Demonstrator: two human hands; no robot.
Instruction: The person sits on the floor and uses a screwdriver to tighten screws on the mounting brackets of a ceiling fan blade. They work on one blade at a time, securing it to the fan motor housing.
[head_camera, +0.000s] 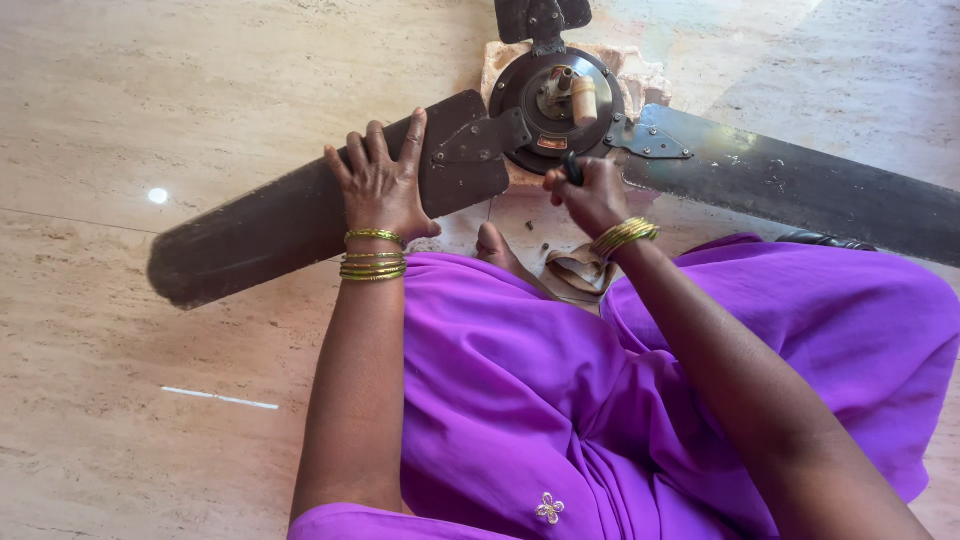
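You see a shiny stone floor (150, 100). A dark ceiling fan (555, 100) lies flat on it, blades spread out, its round middle resting on a pale block (640, 75).

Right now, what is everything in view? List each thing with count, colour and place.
fan motor hub: one, dark brown, top centre, on a pale block
fan blades: three, dark brown; left, right, and one cut off at top
tool handle: one, black, below the hub
small loose parts: a few, dark, on the floor
floor: beige stone
purple garment: one, over the lap
bangles: gold and green, both wrists
left hand: flat on the left blade
right hand: gripping the tool handle
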